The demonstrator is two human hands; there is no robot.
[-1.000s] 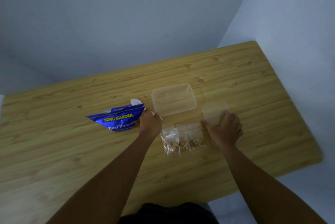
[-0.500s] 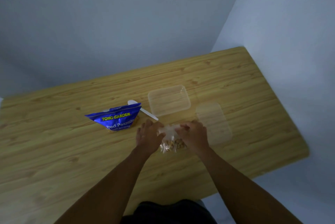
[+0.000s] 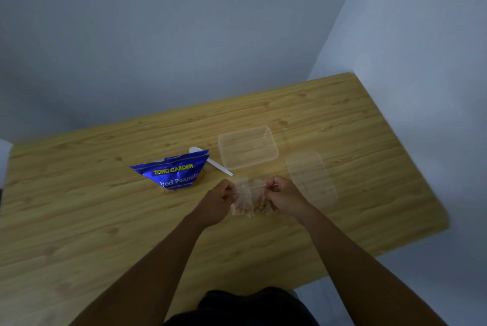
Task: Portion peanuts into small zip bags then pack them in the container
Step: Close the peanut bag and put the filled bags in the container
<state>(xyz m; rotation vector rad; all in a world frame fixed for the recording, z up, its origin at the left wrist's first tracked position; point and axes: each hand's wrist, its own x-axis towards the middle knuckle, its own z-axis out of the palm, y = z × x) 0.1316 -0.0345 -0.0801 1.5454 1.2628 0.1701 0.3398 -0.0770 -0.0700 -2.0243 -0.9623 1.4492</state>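
Small clear zip bags of peanuts (image 3: 250,200) are bunched together between my hands, just above the wooden table (image 3: 79,220). My left hand (image 3: 218,200) pinches their top edge on the left. On the right side my right hand (image 3: 283,196) pinches the same edge. A clear rectangular container (image 3: 247,150) stands open just beyond the bags. Its clear lid (image 3: 312,179) lies flat to the right of my right hand. A blue peanut packet (image 3: 175,171) sits to the left, with a white plastic spoon (image 3: 210,161) behind it.
A few loose peanuts (image 3: 166,191) lie at the packet's base. Grey walls close in the table at the back and on the right. The table's right edge (image 3: 411,167) runs close to the lid.
My left hand came off the blue packet and my right hand off the lid. Both moved to the peanut bags, gathered them together and now pinch their top edge.
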